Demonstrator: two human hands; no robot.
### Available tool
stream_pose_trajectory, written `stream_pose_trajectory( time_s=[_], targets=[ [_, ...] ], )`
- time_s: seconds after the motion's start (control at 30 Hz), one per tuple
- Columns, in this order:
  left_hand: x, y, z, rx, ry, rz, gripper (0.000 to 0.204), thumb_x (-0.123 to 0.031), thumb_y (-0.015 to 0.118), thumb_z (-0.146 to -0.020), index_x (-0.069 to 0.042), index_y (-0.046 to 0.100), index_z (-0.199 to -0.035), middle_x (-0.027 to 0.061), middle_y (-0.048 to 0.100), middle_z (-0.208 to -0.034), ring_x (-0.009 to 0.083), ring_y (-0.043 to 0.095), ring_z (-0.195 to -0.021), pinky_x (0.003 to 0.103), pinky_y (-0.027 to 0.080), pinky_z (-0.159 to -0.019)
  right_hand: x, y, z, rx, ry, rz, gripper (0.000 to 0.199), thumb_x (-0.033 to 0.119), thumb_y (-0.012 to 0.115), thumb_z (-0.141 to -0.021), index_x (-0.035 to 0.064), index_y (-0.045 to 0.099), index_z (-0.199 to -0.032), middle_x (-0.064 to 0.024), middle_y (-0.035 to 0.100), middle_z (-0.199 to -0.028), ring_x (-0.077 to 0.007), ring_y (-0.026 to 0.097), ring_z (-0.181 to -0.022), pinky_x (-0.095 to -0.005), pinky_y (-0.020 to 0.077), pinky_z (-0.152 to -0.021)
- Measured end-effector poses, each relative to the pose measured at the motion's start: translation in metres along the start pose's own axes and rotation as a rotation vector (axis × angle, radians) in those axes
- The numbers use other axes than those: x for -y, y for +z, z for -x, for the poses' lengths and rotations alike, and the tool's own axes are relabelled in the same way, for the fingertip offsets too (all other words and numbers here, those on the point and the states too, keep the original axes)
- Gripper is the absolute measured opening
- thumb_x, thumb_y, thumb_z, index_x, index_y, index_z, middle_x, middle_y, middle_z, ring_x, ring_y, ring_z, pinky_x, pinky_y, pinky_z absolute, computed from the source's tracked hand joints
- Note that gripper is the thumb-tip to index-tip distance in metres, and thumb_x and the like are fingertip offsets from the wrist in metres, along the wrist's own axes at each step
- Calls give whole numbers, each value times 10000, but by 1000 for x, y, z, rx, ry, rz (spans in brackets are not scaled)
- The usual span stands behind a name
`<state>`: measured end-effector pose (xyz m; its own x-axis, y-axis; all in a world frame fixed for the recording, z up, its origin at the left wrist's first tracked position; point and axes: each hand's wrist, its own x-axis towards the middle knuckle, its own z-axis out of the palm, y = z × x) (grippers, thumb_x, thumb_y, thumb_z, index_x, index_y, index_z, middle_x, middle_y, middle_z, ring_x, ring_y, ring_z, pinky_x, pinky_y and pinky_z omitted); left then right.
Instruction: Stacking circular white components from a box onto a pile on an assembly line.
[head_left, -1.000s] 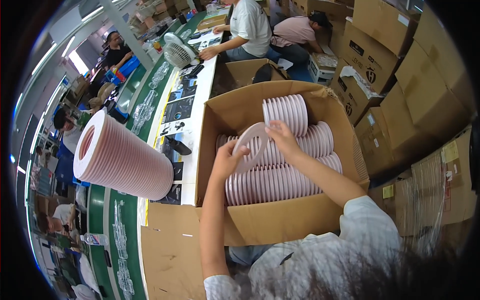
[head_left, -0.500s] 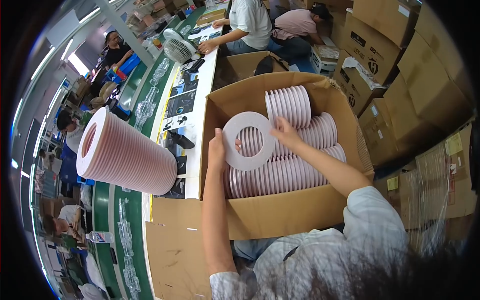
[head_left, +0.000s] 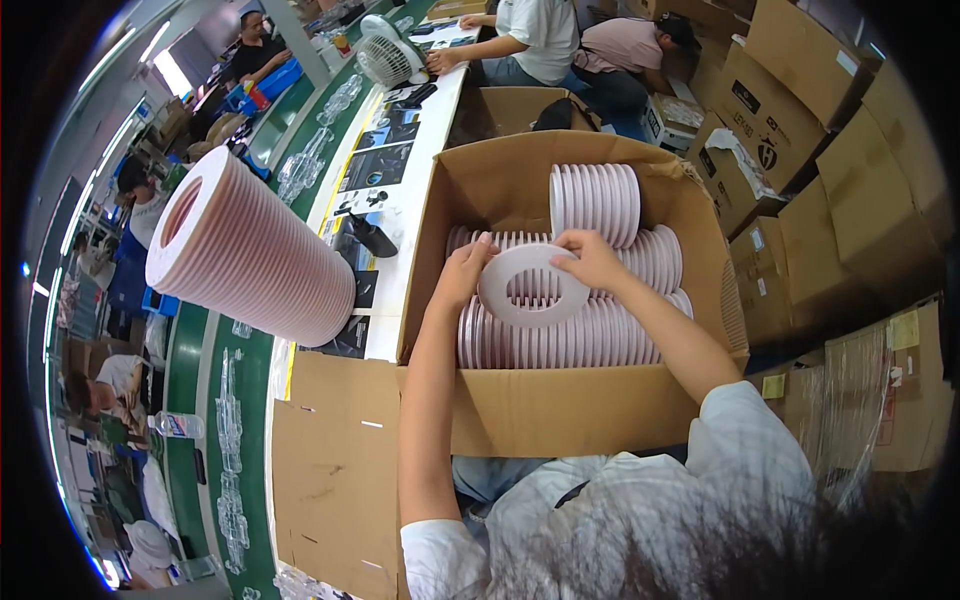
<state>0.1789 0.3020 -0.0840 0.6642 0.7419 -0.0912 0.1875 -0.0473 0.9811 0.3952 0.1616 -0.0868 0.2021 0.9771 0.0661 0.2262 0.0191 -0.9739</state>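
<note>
Cardboard box [head_left: 560, 400]: one lifted ring [head_left: 532, 286], two hands [head_left: 462, 272] [head_left: 592, 258]

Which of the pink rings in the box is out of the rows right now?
The single pink ring held flat between the left hand and right hand, above the packed rows. All the others stand on edge, stacked together inside the cardboard box.

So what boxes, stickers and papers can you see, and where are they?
Open brown cardboard box: in front, holding rows of pink rings.
Stacked brown cartons: right, with dark printed marks.
Yellow sticky labels: on the wrapped cartons, far right.
Dark printed sheets: on the white table, left of the box.
</note>
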Motion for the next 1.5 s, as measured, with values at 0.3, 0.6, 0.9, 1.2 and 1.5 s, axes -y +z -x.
stream_pose_trajectory(
  time_s=[0.3, 0.6, 0.9, 1.2, 1.5],
  targets=[
    [-20, 13, 13, 210, -12, -210, 629, -498, 419, -988, 46, 698, -839, 149, 674, -705, 206, 630, -654, 353, 485, -680, 11, -4, 5, 178, -61, 139, 224, 123, 734, -818, 7, 647, -989, -103, 689, -850, -181, 665, -749, -311, 530, -698],
    [-38, -15, 13, -713, 706, -460, 267, -183, 428, -942, 0, 623, -945, 192, 617, -905, 384, 582, -884, 482, 433, -793, 71, 3, -14, 192, -183, 912, 174, 186, 632, -862, 15, 665, -862, -198, 648, -736, -377, 653, -732, -450, 518, -692],
    [-38, -33, 22, -892, 736, -555, 221, -154, 431, -924, -21, 608, -931, 183, 597, -916, 370, 561, -879, 450, 411, -797, -43, 52, -85, 238, -434, 1200, 76, 35, 544, -789, 38, 594, -845, -202, 641, -752, -400, 659, -776, -498, 509, -633],
    [-35, -20, 27, -846, 745, -516, 124, -116, 511, -880, -30, 600, -877, 182, 593, -836, 370, 566, -824, 469, 421, -744, -49, 48, -68, -125, -441, 1028, 71, 18, 519, -789, 23, 564, -843, -205, 643, -753, -407, 653, -737, -499, 526, -650],
    [-32, -27, 23, -839, 702, -501, 86, -84, 535, -857, -25, 597, -856, 192, 589, -826, 377, 568, -808, 462, 444, -741, -42, 41, -68, 617, -608, 1408, 55, 58, 534, -778, 22, 575, -785, -216, 648, -791, -406, 653, -742, -496, 519, -637]
  ],
)
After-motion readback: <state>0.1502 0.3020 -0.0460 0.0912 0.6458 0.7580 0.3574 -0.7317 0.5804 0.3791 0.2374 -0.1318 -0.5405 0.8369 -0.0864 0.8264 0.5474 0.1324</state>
